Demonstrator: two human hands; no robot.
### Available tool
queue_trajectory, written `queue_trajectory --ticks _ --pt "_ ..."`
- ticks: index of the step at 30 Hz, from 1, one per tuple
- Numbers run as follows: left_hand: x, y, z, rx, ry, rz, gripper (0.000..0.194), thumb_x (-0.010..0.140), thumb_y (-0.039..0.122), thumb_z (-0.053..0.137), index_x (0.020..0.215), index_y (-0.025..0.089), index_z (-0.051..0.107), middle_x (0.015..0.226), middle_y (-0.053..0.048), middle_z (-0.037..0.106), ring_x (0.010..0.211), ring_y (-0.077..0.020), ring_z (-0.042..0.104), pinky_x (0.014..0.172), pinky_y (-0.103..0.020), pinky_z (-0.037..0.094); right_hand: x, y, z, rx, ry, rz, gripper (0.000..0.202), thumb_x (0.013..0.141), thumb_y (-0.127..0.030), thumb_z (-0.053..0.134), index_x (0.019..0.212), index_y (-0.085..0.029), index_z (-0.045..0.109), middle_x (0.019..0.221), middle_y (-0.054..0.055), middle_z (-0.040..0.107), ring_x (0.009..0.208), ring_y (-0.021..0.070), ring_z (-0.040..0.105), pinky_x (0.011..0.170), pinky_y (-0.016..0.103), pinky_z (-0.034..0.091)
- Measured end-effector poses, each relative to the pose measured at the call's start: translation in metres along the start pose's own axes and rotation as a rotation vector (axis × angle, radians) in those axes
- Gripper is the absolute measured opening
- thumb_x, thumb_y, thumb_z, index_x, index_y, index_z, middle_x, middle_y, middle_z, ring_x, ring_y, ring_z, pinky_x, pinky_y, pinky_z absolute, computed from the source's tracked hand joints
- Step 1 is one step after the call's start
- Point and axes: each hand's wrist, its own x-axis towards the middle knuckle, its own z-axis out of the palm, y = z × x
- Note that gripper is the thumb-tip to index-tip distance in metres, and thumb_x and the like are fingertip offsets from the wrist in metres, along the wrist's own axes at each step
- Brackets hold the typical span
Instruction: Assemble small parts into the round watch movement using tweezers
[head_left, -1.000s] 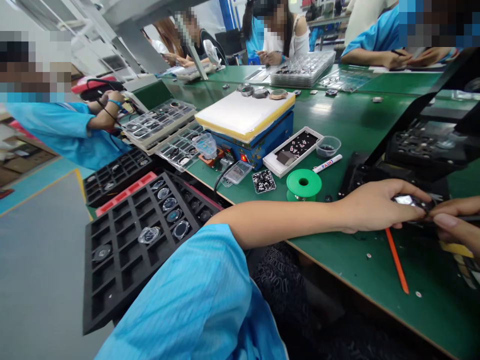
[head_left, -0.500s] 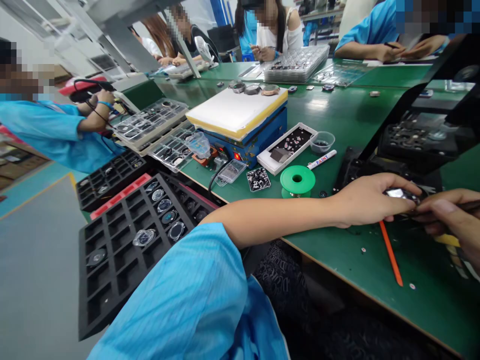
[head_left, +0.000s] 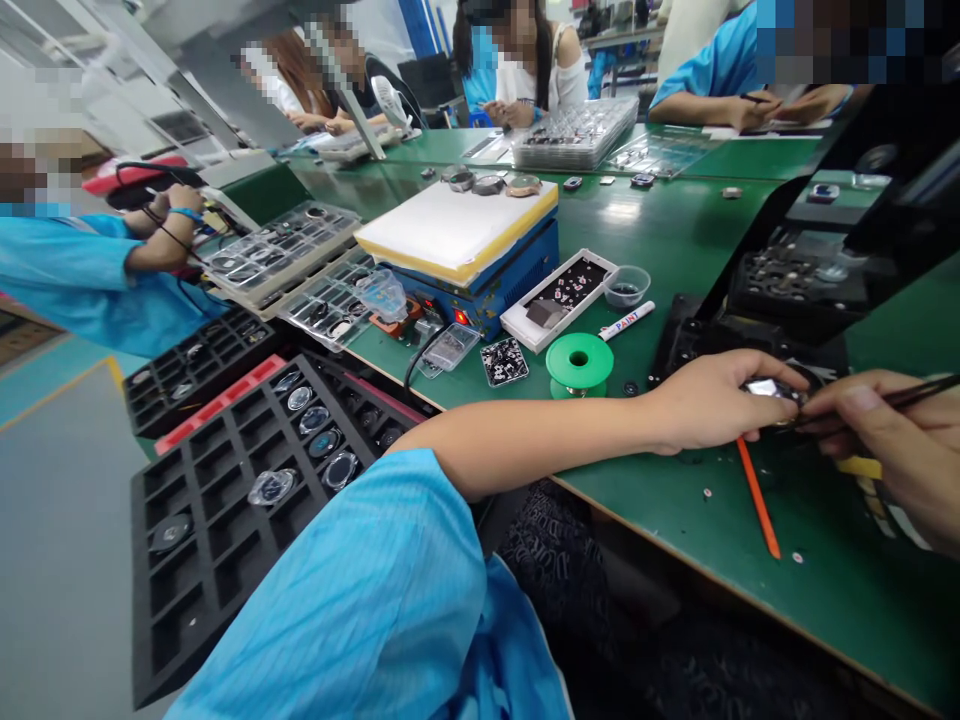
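Observation:
At the right, my left hand (head_left: 701, 402) has its fingers closed around a small shiny watch case (head_left: 774, 388), held low over the bench. My right hand (head_left: 892, 425) meets it from the other side, pinching dark, thin tweezers (head_left: 924, 392). Their tips come up against the case, but my fingers hide the contact point. Below my left hand, an orange stick (head_left: 759, 505) lies on the green bench. Just behind both hands is a black microscope-like stand (head_left: 686, 335), partly in shadow.
Near my forearm stand a green spool (head_left: 579, 362), a paint marker (head_left: 628, 320), a white parts tray (head_left: 525, 328) and a blue heating plate (head_left: 491, 290). A black compartment tray (head_left: 180, 590) with watches sits lower left. Co-workers sit across the bench and at the left.
The whole scene has shifted slightly left in view as my head turned. Both hands stay together at the watch case, with the tweezers now showing more clearly.

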Motion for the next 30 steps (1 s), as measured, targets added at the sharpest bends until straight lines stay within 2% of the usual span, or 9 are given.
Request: queue_trajectory --ticks 3,7,11,15,21,27,30 --pt "0.000 -0.001 0.000 0.008 -0.001 -0.006 0.015 0.103 0.023 0.073 0.116 0.016 0.070 0.095 0.005 0.066 0.065 -0.0047 0.059 0.074 -0.026 0.052 0.001 0.001 -0.004 -0.057 -0.101 0.065 0.076 0.082 -0.102 0.069 0.089 -0.028 0.086 0.091 0.011 0.083 0.071 0.0243 0.077 0.050 0.029 0.062" --pt "0.003 -0.005 -0.001 -0.014 0.009 0.010 0.016 0.103 0.024 0.073 0.117 0.017 0.070 0.091 0.005 0.065 0.065 -0.0059 0.058 0.071 -0.026 0.050 0.000 -0.006 -0.002 -0.085 -0.106 0.055 0.083 0.077 -0.106 0.068 0.086 -0.025 0.084 0.090 0.010 0.082 0.071 0.0232 0.076 0.062 0.034 0.068" --pt "0.006 -0.009 0.000 -0.013 0.010 0.004 0.017 0.102 0.023 0.074 0.117 0.017 0.070 0.091 0.005 0.066 0.063 -0.0054 0.059 0.068 -0.025 0.051 -0.004 -0.026 0.003 -0.084 -0.076 0.081 0.094 0.067 -0.114 0.065 0.085 -0.024 0.084 0.085 0.011 0.081 0.072 0.0253 0.076 0.064 0.038 0.065" --pt "0.007 -0.011 0.001 -0.010 0.036 0.000 0.018 0.101 0.020 0.074 0.119 0.017 0.071 0.087 0.005 0.067 0.062 -0.0063 0.059 0.066 -0.025 0.050 -0.008 -0.041 0.007 0.020 -0.082 0.107 0.094 0.063 -0.113 0.072 0.084 -0.023 0.081 0.081 0.008 0.076 0.068 0.0206 0.071 0.067 0.037 0.065" --pt "0.009 -0.016 0.003 -0.038 0.031 0.013 0.020 0.100 0.019 0.074 0.120 0.016 0.072 0.085 0.004 0.069 0.063 -0.0089 0.060 0.065 -0.027 0.050 -0.011 -0.039 0.005 0.034 -0.133 0.053 0.083 0.079 -0.104 0.072 0.088 -0.022 0.079 0.084 0.007 0.075 0.072 0.0181 0.070 0.069 0.033 0.062" --pt "0.008 -0.012 0.002 -0.030 0.051 0.001 0.018 0.100 0.017 0.072 0.119 0.017 0.072 0.083 0.005 0.068 0.062 -0.0077 0.059 0.065 -0.026 0.049 -0.010 -0.037 0.007 0.027 -0.101 0.096 0.091 0.066 -0.111 0.073 0.089 -0.023 0.080 0.082 0.008 0.076 0.073 0.0213 0.071 0.070 0.037 0.064" --pt "0.006 -0.010 0.002 -0.008 0.045 -0.013 0.018 0.101 0.018 0.074 0.119 0.017 0.072 0.083 0.005 0.067 0.062 -0.0076 0.060 0.064 -0.025 0.048 -0.009 -0.035 0.007 -0.009 -0.101 0.086 0.092 0.067 -0.112 0.070 0.087 -0.024 0.081 0.083 0.009 0.077 0.074 0.0226 0.072 0.071 0.039 0.064"
